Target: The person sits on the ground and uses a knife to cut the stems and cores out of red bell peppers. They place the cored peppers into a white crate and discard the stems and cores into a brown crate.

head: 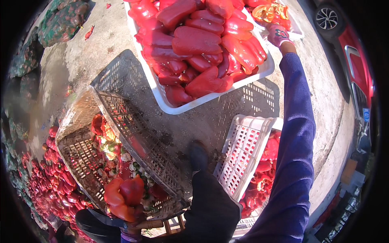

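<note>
My right hand [277,34], in a pink glove with a flower patch, reaches to the near edge of a white crate [296,34] at the upper right. Its fingertips meet cut peppers [270,12] with orange insides; whether they grip one is hidden. My left hand [132,228] is low in the picture, mostly covered. It holds a knife [149,224] with a wooden handle and a dark blade, together with cut red pepper [124,196]. Just beyond it, a dirty, tilted plastic crate [80,152] contains pepper cores and scraps.
A white crate [194,97] heaped with red pepper pieces stands ahead. Another white crate [243,152] with red peppers is beside my right leg [209,200]. Loose peppers [60,179] and green mesh sacks [62,22] lie left. A red car [354,57] stands right.
</note>
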Demonstrator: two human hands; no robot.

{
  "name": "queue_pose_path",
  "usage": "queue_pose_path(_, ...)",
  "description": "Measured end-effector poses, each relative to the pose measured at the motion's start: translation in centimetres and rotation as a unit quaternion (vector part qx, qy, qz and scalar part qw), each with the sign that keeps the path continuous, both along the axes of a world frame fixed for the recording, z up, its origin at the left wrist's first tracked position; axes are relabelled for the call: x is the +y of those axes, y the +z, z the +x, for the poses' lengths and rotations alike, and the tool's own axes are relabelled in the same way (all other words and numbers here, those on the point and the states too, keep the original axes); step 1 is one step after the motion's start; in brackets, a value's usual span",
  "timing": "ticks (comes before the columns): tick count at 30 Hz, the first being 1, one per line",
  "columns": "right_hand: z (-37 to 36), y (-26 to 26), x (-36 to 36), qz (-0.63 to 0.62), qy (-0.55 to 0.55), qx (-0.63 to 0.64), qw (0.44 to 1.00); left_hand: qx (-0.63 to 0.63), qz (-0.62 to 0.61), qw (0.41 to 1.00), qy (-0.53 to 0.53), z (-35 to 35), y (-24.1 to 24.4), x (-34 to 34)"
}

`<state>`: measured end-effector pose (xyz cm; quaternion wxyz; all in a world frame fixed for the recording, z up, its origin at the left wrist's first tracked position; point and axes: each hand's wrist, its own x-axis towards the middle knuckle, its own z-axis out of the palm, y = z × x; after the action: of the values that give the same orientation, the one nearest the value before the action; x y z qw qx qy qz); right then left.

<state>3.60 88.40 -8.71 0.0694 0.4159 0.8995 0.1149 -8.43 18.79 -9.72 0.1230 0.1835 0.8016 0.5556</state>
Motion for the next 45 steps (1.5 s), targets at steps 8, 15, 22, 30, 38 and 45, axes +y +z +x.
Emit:
queue_pose_path(8,6.2,0.3,-3.0,0.033,0.014,0.025,0.999,0.162,-0.005,0.985,-0.055,1.3,4.8,6.2)
queue_pose_path(15,17.8,0.5,-8.3,-0.006,-0.031,0.067,0.997,0.259,0.051,0.951,-0.163,2.2,6.3,5.4)
queue_pose_path(22,29.2,3.6,-16.2,-0.144,-0.102,0.053,0.983,0.171,0.003,0.972,-0.163,5.4,8.1,2.6)
queue_pose_path(30,30.8,8.8,-25.7,-0.118,-0.047,0.185,0.975,-0.486,0.356,0.796,-0.065,9.3,8.2,-2.7)
queue_pose_path(38,17.1,13.5,-48.6,-0.475,0.073,0.524,0.703,-0.621,0.466,0.619,-0.121,7.0,10.0,-1.0)
queue_pose_path(45,9.4,19.3,-60.6,-0.268,0.293,0.440,0.806,-0.570,0.561,0.592,-0.093,5.5,12.3,-2.2)
